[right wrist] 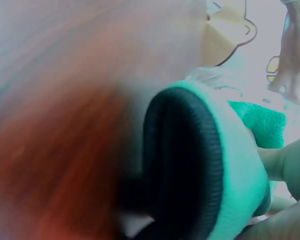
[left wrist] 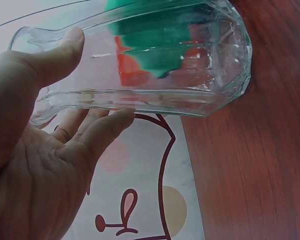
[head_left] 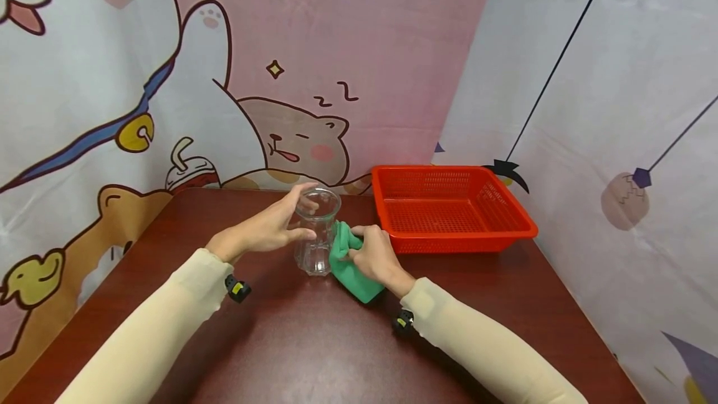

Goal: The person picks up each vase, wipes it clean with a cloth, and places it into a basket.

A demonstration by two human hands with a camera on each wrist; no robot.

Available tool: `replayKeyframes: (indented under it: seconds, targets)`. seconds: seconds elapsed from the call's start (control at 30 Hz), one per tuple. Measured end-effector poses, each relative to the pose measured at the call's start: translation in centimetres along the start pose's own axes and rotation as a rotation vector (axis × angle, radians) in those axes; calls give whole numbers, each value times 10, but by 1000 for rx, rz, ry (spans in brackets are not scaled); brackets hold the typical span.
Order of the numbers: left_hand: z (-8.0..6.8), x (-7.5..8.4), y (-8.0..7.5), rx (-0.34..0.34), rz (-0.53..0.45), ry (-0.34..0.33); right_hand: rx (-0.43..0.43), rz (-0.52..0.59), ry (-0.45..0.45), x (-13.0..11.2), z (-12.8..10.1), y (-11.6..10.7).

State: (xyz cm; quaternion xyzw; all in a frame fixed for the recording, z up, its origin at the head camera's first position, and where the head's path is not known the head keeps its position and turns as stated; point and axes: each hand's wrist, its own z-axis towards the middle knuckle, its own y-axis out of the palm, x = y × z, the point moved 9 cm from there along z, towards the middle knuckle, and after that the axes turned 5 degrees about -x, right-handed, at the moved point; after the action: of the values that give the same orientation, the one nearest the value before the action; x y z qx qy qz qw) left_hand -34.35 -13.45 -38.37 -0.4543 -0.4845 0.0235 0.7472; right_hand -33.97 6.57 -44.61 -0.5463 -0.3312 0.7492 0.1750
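A clear glass vase (head_left: 316,248) with a flared rim and faceted sides stands upright near the middle of the table. My left hand (head_left: 268,227) holds it near the top, thumb on one side and fingers on the other, as the left wrist view also shows. With my right hand (head_left: 377,255) I grip a folded green cloth (head_left: 358,282) between thumb and fingers, close against the vase's right side. In the right wrist view the cloth (right wrist: 240,170) hangs in a thick fold and covers part of the vase.
A red plastic basket (head_left: 449,244) with perforated walls sits at the back right, just beyond my right hand. The dark reddish table (head_left: 291,341) meets a cartoon-printed curtain (head_left: 392,67) at the back, with more curtain along the sides.
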Motion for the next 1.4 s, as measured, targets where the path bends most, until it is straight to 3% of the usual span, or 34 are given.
replayKeyframes:
  seconds: [0.4,0.8,1.0,1.13,1.4]
  targets:
    - [1,4,-1,4,36,20,119,149,-50,-36,8,-34]
    - [5,13,3,-8,65,-14,195,251,-125,-42,-5,-74]
    - [6,20,3,-2,112,-49,212,227,-151,-40,-15,-87]
    - [1,24,2,101,190,-92,205,214,-155,-38,-19,-87]
    - [-13,27,1,452,279,-303,221,229,-175,-39,-23,-90]
